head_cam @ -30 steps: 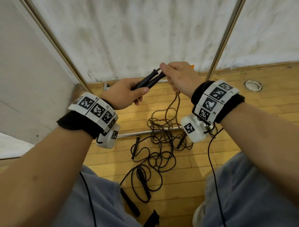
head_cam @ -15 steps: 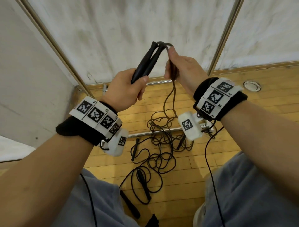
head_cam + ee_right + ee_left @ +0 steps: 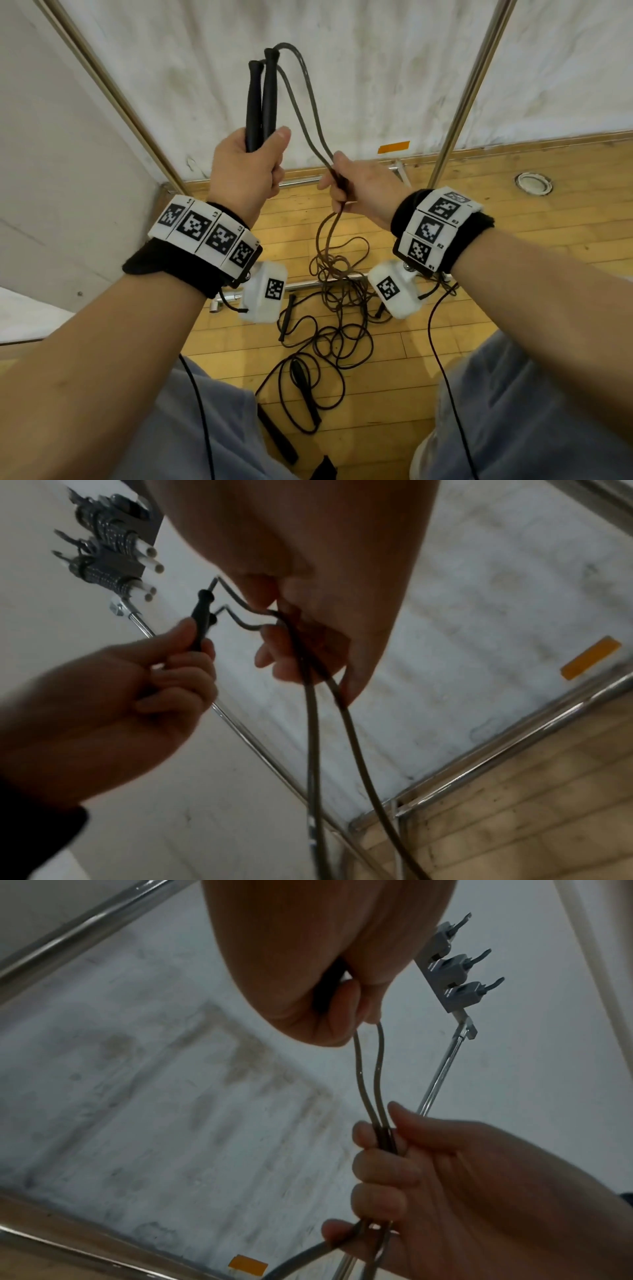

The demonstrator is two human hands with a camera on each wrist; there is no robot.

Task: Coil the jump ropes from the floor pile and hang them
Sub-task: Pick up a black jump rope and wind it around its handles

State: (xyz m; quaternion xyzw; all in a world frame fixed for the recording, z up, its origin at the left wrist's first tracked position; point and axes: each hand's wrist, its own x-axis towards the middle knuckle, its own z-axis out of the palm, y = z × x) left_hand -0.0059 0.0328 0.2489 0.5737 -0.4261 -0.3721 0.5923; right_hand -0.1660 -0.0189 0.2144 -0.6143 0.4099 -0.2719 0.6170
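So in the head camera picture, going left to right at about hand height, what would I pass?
Slanted metal pole → left hand gripping the two black handles → right hand holding the doubled rope → orange sticker → upright metal pole → round floor fitting.

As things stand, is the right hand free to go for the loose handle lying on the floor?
Probably not: the right hand grips both strands of the rope, which trail down to the floor. The loose handle lies in the open, nothing covering it.

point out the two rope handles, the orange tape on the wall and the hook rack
rope handles (image 3: 261, 102), head view, on the black shafts above the left fist
orange tape (image 3: 393, 147), head view, middle of the strip
hook rack (image 3: 452, 974), left wrist view, on the middle grey hook block
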